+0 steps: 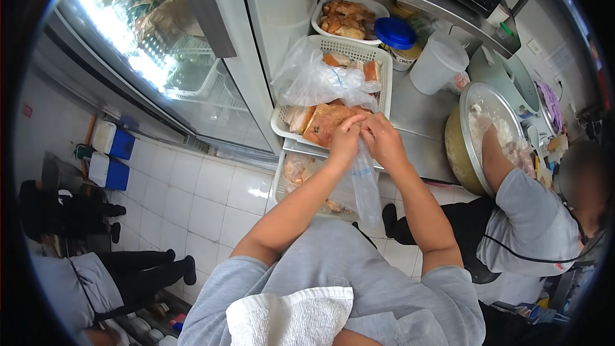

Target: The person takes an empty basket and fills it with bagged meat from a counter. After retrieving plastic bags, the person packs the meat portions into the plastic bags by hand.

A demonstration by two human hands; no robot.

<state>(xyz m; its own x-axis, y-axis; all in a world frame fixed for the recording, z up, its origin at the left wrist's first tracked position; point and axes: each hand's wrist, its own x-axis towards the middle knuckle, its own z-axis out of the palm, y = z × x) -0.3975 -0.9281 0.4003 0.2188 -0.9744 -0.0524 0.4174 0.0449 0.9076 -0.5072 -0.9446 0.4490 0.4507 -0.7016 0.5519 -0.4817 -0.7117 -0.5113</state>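
Note:
My left hand and my right hand are close together, fingers pinched on the top of a clear plastic bag. The bag hangs down from them, long and thin, and seems flat. Just behind my hands is a white slotted basket with pieces of raw meat, orange-brown on the outside. A crumpled clear bag lies over part of that meat. Below, partly hidden by my left arm and the hanging bag, a second basket holds more pale meat.
A white tub of browned pieces, a blue-lidded container and a translucent pitcher stand behind. On the right, a co-worker's arm reaches into a large bowl of white flour-like powder. A glass-door fridge is at left.

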